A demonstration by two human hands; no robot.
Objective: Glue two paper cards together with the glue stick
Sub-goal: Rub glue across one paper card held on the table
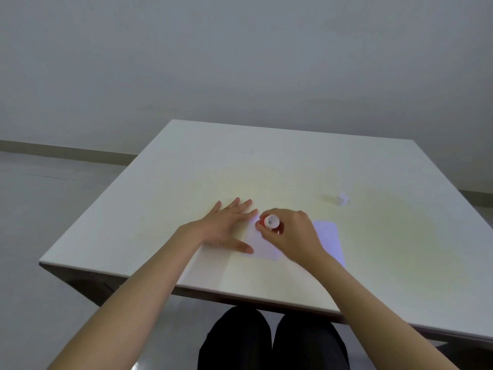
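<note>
1. near the front middle of the white worktop (266,161), the left hand (224,228) lies flat with fingers spread apart, pinning down a pale paper card (262,245).
2. the right hand (294,233) is closed around the glue stick (270,222), a red tube with a white end turned up toward the person's head, held tilted over the far part of that card.
3. a second card (329,239) lies flat just to the right, partly hidden under the right wrist; whether the two cards touch cannot be told.
4. a small white cap (342,198) stands farther back on the right, well apart from the hands, so the stick looks uncapped.
5. my judgement: gluing is under way on the first card; no glue film is visible on it, so how much is covered is unclear.
6. joining and pressing the cards looks yet to be done.
</note>
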